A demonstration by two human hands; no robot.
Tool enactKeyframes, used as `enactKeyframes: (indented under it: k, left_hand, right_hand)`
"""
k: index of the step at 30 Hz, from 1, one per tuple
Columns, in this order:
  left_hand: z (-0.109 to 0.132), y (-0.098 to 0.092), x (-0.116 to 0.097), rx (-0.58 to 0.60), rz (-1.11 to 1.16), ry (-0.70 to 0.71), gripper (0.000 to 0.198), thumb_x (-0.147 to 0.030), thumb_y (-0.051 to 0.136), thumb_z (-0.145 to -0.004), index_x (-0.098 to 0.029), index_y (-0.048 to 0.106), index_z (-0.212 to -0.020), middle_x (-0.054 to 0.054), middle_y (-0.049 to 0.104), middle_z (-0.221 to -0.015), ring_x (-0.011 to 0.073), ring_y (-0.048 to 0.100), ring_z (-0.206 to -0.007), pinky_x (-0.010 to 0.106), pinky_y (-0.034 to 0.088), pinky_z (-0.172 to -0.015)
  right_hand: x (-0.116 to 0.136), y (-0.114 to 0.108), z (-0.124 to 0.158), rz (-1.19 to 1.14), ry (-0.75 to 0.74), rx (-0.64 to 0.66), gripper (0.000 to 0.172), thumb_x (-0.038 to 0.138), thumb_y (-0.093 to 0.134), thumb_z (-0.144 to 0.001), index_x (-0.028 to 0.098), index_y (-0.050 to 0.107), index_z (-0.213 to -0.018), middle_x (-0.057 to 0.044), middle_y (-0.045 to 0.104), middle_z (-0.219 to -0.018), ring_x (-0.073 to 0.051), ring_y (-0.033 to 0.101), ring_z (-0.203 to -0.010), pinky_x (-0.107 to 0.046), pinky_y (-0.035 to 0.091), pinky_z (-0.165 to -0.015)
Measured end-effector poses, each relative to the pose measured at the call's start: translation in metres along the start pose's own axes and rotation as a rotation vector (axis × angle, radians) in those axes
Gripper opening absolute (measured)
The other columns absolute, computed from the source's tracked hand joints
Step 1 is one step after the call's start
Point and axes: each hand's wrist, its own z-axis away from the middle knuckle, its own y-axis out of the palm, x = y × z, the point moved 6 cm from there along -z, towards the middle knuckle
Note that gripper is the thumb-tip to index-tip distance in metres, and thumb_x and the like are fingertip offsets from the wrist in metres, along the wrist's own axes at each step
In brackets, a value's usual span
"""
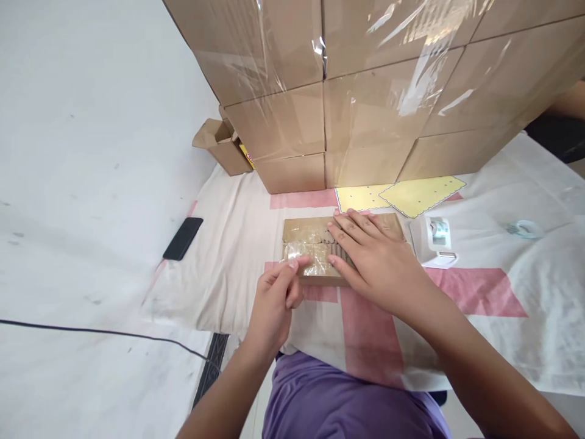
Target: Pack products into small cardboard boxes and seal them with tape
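Note:
A small flat cardboard parcel [304,235] lies on a white and pink cloth [237,268], part-covered with clear tape. My right hand [370,256] rests flat on top of the parcel, fingers stretched out and pressing it down. My left hand [276,299] pinches the clear tape at the parcel's near left corner, thumb and forefinger closed on it.
A tall stack of plastic-wrapped cardboard boxes [365,85] stands right behind the parcel. A white label printer [432,241] sits to the right, yellow sheets [420,195] behind. A black phone [183,238] lies left, an open small carton [222,146] far left, a tape roll [525,230] far right.

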Motion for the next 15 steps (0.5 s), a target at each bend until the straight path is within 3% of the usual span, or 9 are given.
enactKeyframes:
  k: [9,15]
  left_hand:
    - [0.002,0.004,-0.013,0.144,0.024,-0.255,0.051,-0.046,0.078,-0.083,-0.016,0.072,-0.124,-0.013,0.027,-0.041,0.0048,0.010,-0.044,0.020,0.012,-0.044]
    - [0.002,0.002,-0.020,0.152,-0.003,-0.357,0.056,-0.043,0.077,-0.084,-0.016,0.068,-0.132,-0.013,0.028,-0.042,0.0051,0.010,-0.045,0.019,0.012,-0.044]
  right_hand:
    - [-0.001,0.001,0.000,-0.023,-0.011,-0.005,0.050,0.039,0.047,-0.104,0.016,0.056,-0.148,-0.014,0.054,-0.155,-0.038,0.044,-0.147,-0.060,0.038,-0.119]
    - [0.001,-0.002,-0.003,-0.038,-0.034,0.008,0.048,0.036,0.049,-0.103,0.015,0.058,-0.145,-0.017,0.054,-0.154,-0.041,0.044,-0.146,-0.062,0.037,-0.118]
